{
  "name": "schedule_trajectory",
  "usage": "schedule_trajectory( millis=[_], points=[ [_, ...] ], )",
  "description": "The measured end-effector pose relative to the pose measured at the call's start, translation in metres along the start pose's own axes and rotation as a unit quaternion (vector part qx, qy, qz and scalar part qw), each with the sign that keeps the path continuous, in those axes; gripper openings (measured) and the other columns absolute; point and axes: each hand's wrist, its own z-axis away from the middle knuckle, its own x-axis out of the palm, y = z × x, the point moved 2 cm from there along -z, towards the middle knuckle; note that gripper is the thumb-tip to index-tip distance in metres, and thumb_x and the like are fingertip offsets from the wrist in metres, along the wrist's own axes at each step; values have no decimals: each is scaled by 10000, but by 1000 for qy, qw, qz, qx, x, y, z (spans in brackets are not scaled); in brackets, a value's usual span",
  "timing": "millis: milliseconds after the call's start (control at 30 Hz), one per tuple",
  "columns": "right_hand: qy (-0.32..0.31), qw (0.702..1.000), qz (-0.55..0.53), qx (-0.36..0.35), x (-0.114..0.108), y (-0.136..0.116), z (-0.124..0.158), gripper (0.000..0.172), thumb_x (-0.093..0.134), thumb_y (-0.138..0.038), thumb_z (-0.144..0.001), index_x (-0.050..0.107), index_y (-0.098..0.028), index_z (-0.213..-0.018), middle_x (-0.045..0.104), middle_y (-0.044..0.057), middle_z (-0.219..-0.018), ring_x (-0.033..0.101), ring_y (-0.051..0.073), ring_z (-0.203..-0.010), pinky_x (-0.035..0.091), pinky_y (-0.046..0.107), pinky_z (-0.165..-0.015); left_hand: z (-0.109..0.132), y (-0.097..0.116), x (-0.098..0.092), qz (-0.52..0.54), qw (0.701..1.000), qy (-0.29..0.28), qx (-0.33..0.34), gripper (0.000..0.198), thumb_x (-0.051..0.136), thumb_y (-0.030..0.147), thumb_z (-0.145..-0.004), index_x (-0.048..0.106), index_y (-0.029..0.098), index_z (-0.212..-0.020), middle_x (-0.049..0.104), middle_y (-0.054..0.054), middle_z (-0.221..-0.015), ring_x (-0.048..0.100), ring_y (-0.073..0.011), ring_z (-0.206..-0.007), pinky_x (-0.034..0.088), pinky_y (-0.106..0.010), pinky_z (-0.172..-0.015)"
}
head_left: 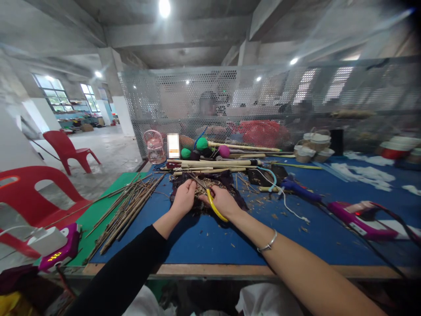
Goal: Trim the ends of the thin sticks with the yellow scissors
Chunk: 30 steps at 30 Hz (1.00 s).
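My right hand (pixel 223 199) is closed round yellow-handled shears (pixel 213 205), whose blades point up and left over a dark cloth (pixel 237 195) strewn with wood chips. My left hand (pixel 184 196), in a black sleeve, is closed just left of the blades on a thin twig that I can barely make out. Both hands hover above the chip pile (pixel 205 185) on the blue table mat (pixel 213 239). A silver bangle (pixel 268 242) sits on my right wrist.
A bundle of thin sticks (pixel 126 210) lies to the left. Thicker bamboo poles (pixel 210 166) and yarn balls (pixel 201 144) lie behind the cloth. Glue guns (pixel 358 218) with cords lie to the right. Red chairs (pixel 29 197) stand left; a person sits behind the mesh screen (pixel 230 105).
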Motion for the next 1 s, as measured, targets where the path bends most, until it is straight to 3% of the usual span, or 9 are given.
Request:
schedule_trajectory(
  millis=[267, 433, 700, 833, 1000],
  points=[
    [-34, 997, 53, 33, 0, 3, 0, 493, 456, -646, -731, 585, -180, -830, 644, 84, -763, 588, 175, -654, 313, 229, -531, -3, -5, 0, -39, 997, -35, -54, 274, 296, 273, -834, 439, 178, -620, 500, 1, -630, 444, -119, -635, 336, -237, -627],
    [-54, 996, 59, 39, 0, 3, -1, 508, 449, -652, -730, 595, -171, -803, 646, 93, -754, 602, 189, -670, 314, 232, -521, -4, -16, 2, 19, 997, -26, -77, 255, 336, 265, -808, 416, 179, -582, 433, 24, -565, 400, -106, -569, 332, -220, -570],
    [-17, 998, 49, 28, -6, -1, 0, 507, 509, -645, -689, 560, -196, -920, 647, 68, -831, 604, 209, -756, 338, 240, -575, -4, -12, 2, 66, 996, -16, -51, 252, 399, 344, -799, 523, 167, -670, 458, 27, -536, 409, -106, -527, 342, -217, -544],
    [-26, 999, 28, 13, -5, -3, 3, 578, 581, -591, -669, 490, -193, -1079, 630, 74, -935, 597, 218, -844, 362, 248, -646, -4, -9, 0, 60, 997, -11, -47, 187, 407, 246, -773, 567, 157, -733, 523, 18, -582, 443, -105, -546, 356, -212, -563],
    [-14, 1000, -6, -22, 0, -2, 2, 571, 620, -538, -667, 465, -187, -1090, 601, 75, -980, 571, 202, -893, 366, 243, -694, -3, -7, 2, 52, 998, -15, -42, 166, 403, 140, -710, 568, 150, -698, 532, 20, -580, 455, -102, -548, 360, -202, -550]
  ],
)
